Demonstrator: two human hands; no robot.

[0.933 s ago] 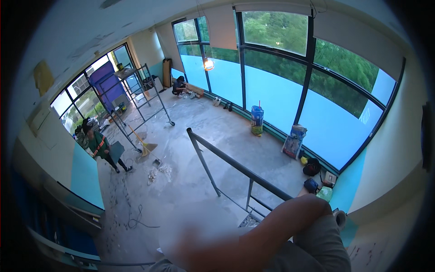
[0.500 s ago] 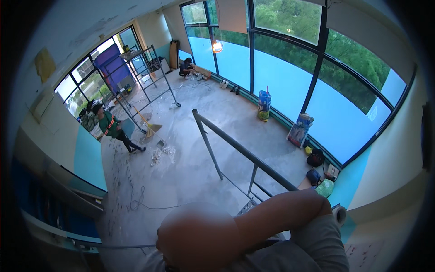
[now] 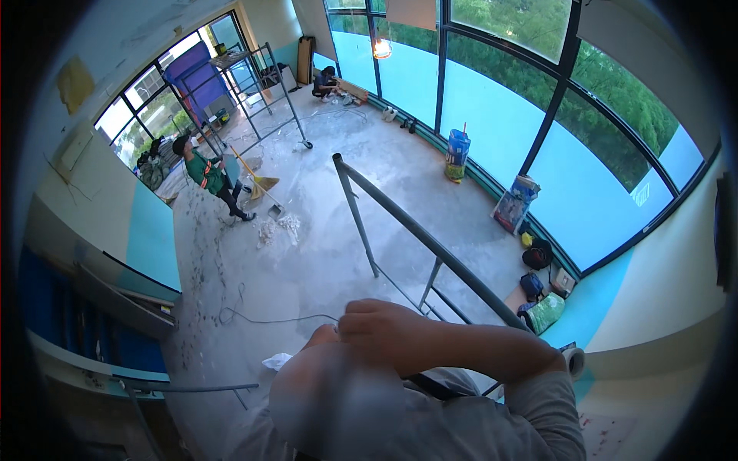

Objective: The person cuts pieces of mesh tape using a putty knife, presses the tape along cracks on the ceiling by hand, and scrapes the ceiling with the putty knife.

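Observation:
My right arm comes in from the lower right, bent across the front of my grey shirt (image 3: pixel 492 419). At its end my right hand (image 3: pixel 380 334) is closed with the fingers curled; anything inside them is hidden. Against it shows a small patch of skin (image 3: pixel 323 335), which I cannot tell to be my left hand. A blurred area below covers the rest, so the left hand's fingers do not show. A crumpled white piece (image 3: pixel 277 361) sticks out at the left, cloth or paper. Beyond the right forearm runs a grey metal rail (image 3: pixel 430 242).
A person in a green top (image 3: pixel 204 173) stands near a broom (image 3: pixel 265 183), a dustpan (image 3: pixel 275 210) and rubble. Wheeled scaffolding (image 3: pixel 296 123) stands behind; another person (image 3: pixel 327 81) crouches by the windows. Sacks (image 3: pixel 513 205) and bags (image 3: pixel 538 253) line the right wall. A cable (image 3: pixel 269 320) crosses the floor.
My right forearm has swung up and left, and its curled hand now shows. The white piece has come into sight. The view has shifted slightly; the person in green has stepped and leans back.

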